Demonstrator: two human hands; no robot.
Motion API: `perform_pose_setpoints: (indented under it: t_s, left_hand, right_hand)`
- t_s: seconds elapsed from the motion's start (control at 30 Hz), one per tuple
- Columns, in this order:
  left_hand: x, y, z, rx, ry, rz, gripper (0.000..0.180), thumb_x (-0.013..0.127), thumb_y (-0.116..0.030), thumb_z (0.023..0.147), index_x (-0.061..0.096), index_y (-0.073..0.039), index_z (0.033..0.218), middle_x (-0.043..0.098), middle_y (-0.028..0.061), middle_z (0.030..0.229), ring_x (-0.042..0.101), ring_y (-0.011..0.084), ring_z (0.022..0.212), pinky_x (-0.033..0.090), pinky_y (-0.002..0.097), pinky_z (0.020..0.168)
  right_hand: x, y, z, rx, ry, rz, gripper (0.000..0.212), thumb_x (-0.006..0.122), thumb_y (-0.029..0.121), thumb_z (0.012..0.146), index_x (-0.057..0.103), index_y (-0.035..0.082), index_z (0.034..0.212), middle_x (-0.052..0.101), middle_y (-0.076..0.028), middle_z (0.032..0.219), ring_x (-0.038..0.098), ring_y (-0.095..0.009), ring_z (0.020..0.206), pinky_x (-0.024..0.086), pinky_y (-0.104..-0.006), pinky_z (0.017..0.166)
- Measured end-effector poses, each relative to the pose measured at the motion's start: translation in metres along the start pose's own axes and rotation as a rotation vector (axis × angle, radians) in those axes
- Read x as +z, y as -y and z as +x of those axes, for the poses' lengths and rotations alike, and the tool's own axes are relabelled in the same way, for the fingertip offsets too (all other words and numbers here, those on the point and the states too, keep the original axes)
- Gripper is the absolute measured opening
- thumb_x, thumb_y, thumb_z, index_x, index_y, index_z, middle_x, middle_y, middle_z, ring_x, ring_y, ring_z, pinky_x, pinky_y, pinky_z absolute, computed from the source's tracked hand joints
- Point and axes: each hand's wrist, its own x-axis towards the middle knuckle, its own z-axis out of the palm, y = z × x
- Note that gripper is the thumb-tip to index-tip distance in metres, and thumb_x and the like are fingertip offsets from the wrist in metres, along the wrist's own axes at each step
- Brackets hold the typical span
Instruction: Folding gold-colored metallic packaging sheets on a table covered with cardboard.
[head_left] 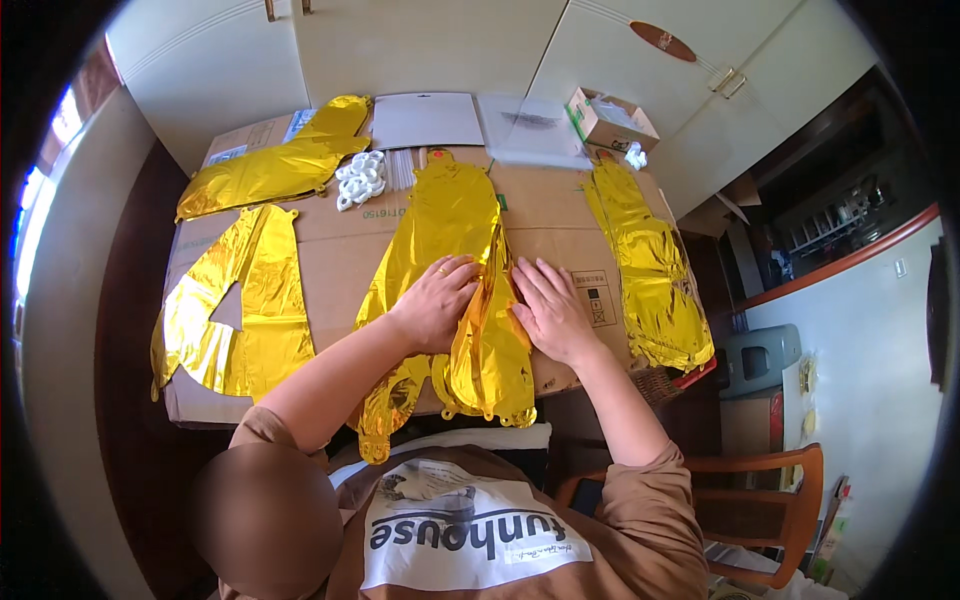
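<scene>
An uninflated gold foil balloon (432, 215) lies lengthwise in front of me, its lower end reaching past the near edge of the cardboard. My left hand (440, 296) rests on the foil with its fingers lying flat, pointing toward the middle crease. My right hand (553, 312) lies against the right edge of the folded foil, fingers stretched out and thumb apart, partly on the cardboard. Between the two hands the foil is bunched into a creased fold (490, 335). Small tabs stick out along its lower edge.
Cardboard (340, 265) covers the table. More flat gold foil balloons lie at the left (270, 310), far left (270, 170) and right (655, 270). Beyond are a coil of white ribbon-like loops (361, 179), a white sheet (427, 121), clear plastic sleeves (535, 130) and a small open box (610, 122).
</scene>
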Motion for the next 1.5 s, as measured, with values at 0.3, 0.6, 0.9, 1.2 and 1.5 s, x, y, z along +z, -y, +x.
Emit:
perform_pose_setpoints:
  t_s: [0.3,0.6,0.9,1.2,1.5]
  left_hand:
    - [-0.001,-0.001,0.001,-0.05,0.029,-0.07,0.065,0.076,-0.025,0.071,0.059,0.003,0.127,0.054,0.021,0.138,0.044,0.0393,0.139,0.032,0.051,0.121]
    - [-0.041,0.003,0.037,-0.235,-0.324,-0.399,0.024,0.065,-0.007,0.086,0.07,-0.004,0.109,0.07,0.0148,0.114,0.064,0.0352,0.111,0.05,0.0443,0.1]
    - [0.015,0.031,0.062,0.038,-0.031,0.068,0.027,0.065,-0.023,0.093,0.071,-0.006,0.113,0.069,0.0103,0.121,0.062,0.0291,0.118,0.048,0.0425,0.102]
    - [0.016,0.027,0.079,-0.094,0.009,0.125,0.04,0.071,-0.037,0.089,0.071,-0.005,0.113,0.069,0.0107,0.113,0.063,0.0297,0.111,0.046,0.0428,0.102]
    - [0.033,0.041,0.093,-0.273,-0.126,0.21,0.042,0.07,-0.046,0.087,0.074,-0.006,0.096,0.067,0.0113,0.103,0.062,0.0286,0.109,0.042,0.0413,0.102]
  right_hand:
    - [0.001,0.002,0.0,0.007,0.058,-0.062,0.059,0.06,0.034,0.1,0.047,0.003,0.148,0.038,-0.015,0.161,0.036,-0.038,0.147,0.028,-0.0597,0.119]
    - [-0.001,0.003,-0.004,0.015,0.029,-0.08,0.059,0.062,0.032,0.098,0.047,0.004,0.148,0.041,-0.016,0.159,0.038,-0.04,0.144,0.031,-0.0586,0.117]
    - [0.005,0.003,0.0,0.007,0.044,-0.095,0.06,0.057,0.035,0.1,0.045,0.005,0.15,0.041,-0.017,0.158,0.038,-0.04,0.144,0.03,-0.0572,0.118]
    - [0.004,0.003,-0.001,0.016,0.06,-0.093,0.059,0.057,0.034,0.1,0.044,0.004,0.15,0.041,-0.017,0.158,0.036,-0.04,0.145,0.028,-0.0562,0.119]
    - [0.005,0.003,-0.001,0.02,0.064,-0.082,0.061,0.061,0.033,0.099,0.044,0.003,0.149,0.04,-0.018,0.158,0.038,-0.042,0.144,0.029,-0.0603,0.117]
